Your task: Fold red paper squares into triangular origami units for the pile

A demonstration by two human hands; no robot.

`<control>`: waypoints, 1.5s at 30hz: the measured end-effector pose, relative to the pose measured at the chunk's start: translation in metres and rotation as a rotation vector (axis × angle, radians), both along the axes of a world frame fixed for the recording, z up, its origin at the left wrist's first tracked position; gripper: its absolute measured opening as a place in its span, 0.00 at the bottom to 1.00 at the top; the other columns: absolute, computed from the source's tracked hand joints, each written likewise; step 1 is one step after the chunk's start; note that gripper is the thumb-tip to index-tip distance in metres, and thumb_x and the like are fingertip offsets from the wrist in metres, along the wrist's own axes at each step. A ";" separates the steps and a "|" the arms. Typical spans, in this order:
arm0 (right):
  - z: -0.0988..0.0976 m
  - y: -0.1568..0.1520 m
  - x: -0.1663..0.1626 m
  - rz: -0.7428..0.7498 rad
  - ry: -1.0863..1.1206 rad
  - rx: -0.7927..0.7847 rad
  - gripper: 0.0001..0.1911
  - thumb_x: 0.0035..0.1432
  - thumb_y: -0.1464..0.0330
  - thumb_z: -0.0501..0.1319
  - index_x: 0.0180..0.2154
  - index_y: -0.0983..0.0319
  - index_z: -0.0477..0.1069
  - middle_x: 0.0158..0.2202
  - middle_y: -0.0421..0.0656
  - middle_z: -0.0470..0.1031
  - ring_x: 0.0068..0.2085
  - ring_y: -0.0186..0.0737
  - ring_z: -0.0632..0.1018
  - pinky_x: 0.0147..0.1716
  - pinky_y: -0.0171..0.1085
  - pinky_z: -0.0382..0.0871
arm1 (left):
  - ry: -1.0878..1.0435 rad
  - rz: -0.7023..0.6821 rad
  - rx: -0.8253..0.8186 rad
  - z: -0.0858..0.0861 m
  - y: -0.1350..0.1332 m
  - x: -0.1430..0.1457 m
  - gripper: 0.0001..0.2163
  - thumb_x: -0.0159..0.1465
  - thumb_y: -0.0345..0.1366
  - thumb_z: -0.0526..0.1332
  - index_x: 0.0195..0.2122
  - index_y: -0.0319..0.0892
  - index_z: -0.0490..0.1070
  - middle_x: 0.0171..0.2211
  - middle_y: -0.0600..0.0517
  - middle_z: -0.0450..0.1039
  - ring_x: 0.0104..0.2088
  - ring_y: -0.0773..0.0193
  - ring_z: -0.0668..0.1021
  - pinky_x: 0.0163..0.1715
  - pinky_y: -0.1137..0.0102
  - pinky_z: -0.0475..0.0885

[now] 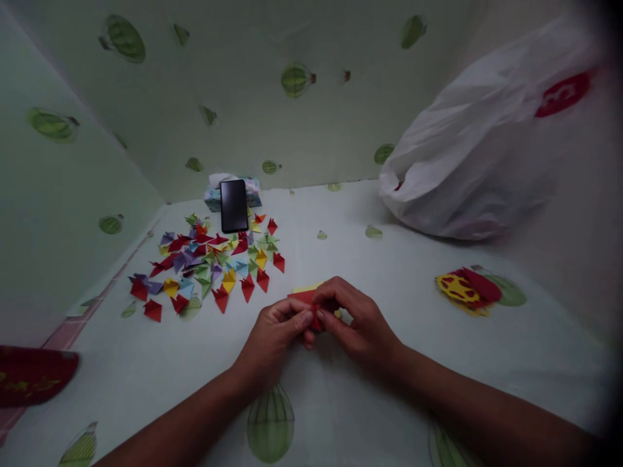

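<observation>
Both hands meet near the middle of the view around a small piece of folded red paper [317, 319]. My left hand [277, 331] pinches it from the left between thumb and fingers. From the right, my right hand [357, 324] grips the same paper with thumb and forefinger. Fingers cover much of it, so its full shape is hidden. Just behind the fingers lie red and yellow paper sheets [300, 295] on the table, partly covered by the hands. To the left spreads a heap of small folded paper figures [209, 259] in red, yellow, green, blue and purple.
A black phone [234, 206] leans on a tissue box [253, 191] behind the heap. A large white plastic bag [467, 155] stands at the back right. Red and yellow paper cut-outs [462, 288] lie to the right. A dark red object [36, 376] juts in at the left edge.
</observation>
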State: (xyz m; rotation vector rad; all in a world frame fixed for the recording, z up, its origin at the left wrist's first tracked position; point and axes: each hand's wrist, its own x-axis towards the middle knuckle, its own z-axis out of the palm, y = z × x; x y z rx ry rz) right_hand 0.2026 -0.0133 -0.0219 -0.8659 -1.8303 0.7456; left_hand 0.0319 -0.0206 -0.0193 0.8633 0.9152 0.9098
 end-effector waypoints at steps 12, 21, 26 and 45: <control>0.001 0.001 0.001 0.011 0.009 -0.036 0.05 0.61 0.77 0.58 0.36 0.62 0.68 0.34 0.42 0.71 0.33 0.35 0.72 0.32 0.35 0.67 | 0.030 -0.003 0.021 0.001 0.000 0.000 0.10 0.58 0.41 0.69 0.30 0.39 0.76 0.22 0.54 0.72 0.24 0.70 0.72 0.29 0.73 0.68; 0.003 0.000 0.000 0.001 0.015 -0.096 0.05 0.60 0.77 0.60 0.35 0.62 0.69 0.33 0.42 0.71 0.33 0.35 0.73 0.31 0.34 0.67 | 0.025 0.031 0.034 -0.001 0.000 0.000 0.09 0.58 0.38 0.70 0.33 0.39 0.74 0.25 0.54 0.75 0.25 0.70 0.74 0.30 0.73 0.70; 0.001 0.001 0.001 -0.001 0.018 -0.086 0.06 0.59 0.77 0.59 0.33 0.61 0.68 0.33 0.42 0.71 0.33 0.35 0.73 0.32 0.35 0.67 | 0.042 0.025 0.062 -0.003 0.000 -0.001 0.08 0.59 0.38 0.69 0.31 0.39 0.72 0.25 0.54 0.76 0.27 0.69 0.75 0.31 0.73 0.70; 0.004 0.000 0.000 0.008 -0.080 -0.101 0.08 0.61 0.75 0.58 0.29 0.62 0.67 0.27 0.39 0.73 0.28 0.33 0.72 0.30 0.33 0.64 | 0.131 0.071 0.161 0.004 -0.003 -0.002 0.06 0.62 0.36 0.66 0.37 0.40 0.73 0.27 0.54 0.76 0.29 0.69 0.78 0.32 0.74 0.74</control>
